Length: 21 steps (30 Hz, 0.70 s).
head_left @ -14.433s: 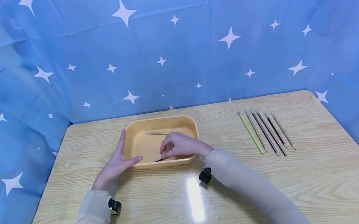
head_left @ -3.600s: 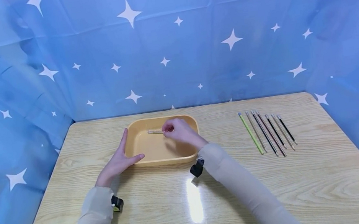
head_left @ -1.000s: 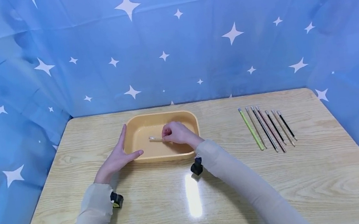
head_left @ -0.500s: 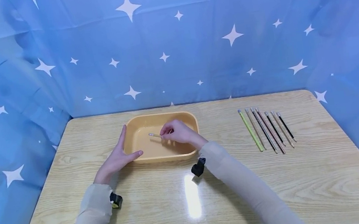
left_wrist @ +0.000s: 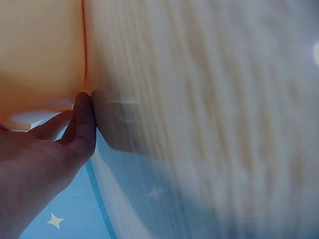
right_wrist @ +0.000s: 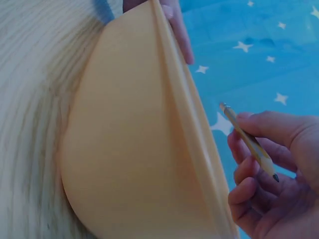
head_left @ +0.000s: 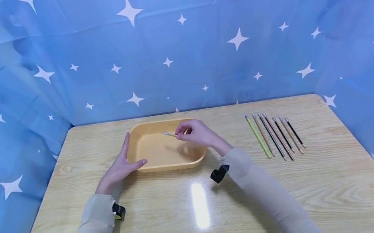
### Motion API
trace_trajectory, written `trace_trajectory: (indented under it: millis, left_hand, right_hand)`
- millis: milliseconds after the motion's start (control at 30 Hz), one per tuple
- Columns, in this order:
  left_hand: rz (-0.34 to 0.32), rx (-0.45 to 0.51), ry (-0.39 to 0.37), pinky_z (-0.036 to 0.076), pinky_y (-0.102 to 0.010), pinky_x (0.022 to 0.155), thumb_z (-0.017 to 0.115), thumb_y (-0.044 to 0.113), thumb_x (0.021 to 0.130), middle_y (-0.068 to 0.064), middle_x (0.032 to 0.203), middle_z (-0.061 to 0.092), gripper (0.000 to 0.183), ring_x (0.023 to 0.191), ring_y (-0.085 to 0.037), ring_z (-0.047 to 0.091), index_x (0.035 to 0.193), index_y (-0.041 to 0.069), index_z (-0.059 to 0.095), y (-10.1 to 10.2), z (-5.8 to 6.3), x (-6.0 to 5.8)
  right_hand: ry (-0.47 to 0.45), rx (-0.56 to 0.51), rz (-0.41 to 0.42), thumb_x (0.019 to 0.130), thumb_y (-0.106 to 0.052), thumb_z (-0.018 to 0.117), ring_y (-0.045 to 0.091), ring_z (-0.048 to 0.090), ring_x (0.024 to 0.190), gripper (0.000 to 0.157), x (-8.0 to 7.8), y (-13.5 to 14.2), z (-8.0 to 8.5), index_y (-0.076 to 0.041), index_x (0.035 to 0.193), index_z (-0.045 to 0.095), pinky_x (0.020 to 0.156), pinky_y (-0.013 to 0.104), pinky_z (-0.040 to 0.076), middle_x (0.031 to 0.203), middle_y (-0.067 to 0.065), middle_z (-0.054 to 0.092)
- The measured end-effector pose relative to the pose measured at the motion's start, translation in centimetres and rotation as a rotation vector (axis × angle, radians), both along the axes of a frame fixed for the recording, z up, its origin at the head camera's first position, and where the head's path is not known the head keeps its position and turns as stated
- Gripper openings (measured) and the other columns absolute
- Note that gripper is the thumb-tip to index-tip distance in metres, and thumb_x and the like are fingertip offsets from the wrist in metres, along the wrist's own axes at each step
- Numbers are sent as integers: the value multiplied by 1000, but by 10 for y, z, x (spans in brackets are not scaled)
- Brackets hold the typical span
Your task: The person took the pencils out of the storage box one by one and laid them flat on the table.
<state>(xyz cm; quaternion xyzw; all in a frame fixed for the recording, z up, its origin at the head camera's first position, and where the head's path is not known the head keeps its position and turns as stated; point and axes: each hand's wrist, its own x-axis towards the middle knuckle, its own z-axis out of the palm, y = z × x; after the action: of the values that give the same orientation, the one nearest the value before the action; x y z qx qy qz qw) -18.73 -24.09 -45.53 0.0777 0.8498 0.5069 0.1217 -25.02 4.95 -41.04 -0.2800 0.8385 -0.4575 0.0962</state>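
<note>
My right hand (head_left: 198,133) pinches a short pencil (right_wrist: 252,145) between thumb and fingers over the right part of a tan plastic tray (head_left: 152,150). The pencil is pale yellow, with its eraser end to the left and its sharpened dark tip showing in the right wrist view. Nothing else shows inside the tray. At the tray's left front corner rests my left hand (head_left: 121,167), fingers straight along the left side and thumb on the front rim. The left wrist view has its fingertips against the tray's edge.
To the right of the tray, several pencils lie side by side on the wooden table (head_left: 172,215), from a lime green pencil (head_left: 258,137) to a short black pencil (head_left: 295,133). A blue star-patterned curtain (head_left: 202,70) stands behind and at both sides.
Since the oldest frame, a black pencil has joined the right end of the row. Just now my right hand lifted the short pencil off the tray floor and moved right. The left hand stays put.
</note>
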Motion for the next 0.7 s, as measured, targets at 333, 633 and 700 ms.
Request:
trace_trajectory:
  millis: [333,633,700]
  left_hand:
    - [-7,2,-26,5,-55,102,68,29,79,-1,147,-12,102,132,-30,-3,141,28,-13,6,17,7]
    - [-8,-24,-5,5,-54,102,69,39,76,7,146,-12,103,132,-26,-4,139,38,-13,0,0,1]
    - [-6,-26,-3,5,-54,102,69,39,76,7,146,-12,103,132,-26,-4,139,37,-13,0,0,1]
  right_hand:
    - [-3,4,-109,83,-17,64,16,55,65,10,7,41,5,-9,89,66,59,30,44,78,0,61]
    - [28,47,-196,82,-21,65,15,56,65,15,12,80,-2,-8,91,67,58,29,45,78,0,62]
    - [21,46,-211,82,-20,65,16,55,64,16,13,87,-4,-8,91,67,56,28,44,78,1,62]
